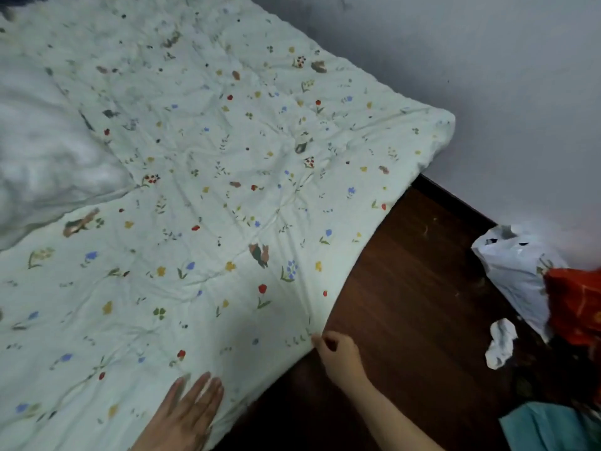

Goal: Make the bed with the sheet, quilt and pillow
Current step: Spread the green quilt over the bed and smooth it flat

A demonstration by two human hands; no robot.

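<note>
A pale quilt (227, 177) printed with small flowers and animals lies spread over the bed, its far corner reaching the wall. My right hand (338, 356) pinches the quilt's near edge, and creases fan out from the grip. My left hand (187, 415) rests flat on the quilt close to that edge, fingers spread. A plain white bundle of bedding (42, 157), blurred, lies on the quilt at the left; I cannot tell whether it is the pillow or the sheet.
Dark wooden floor (406, 288) runs along the bed's right side up to a grey wall (487, 76). By the wall sit a white plastic bag (514, 265), an orange-red package (575, 307), crumpled white paper (500, 343) and teal cloth (549, 428).
</note>
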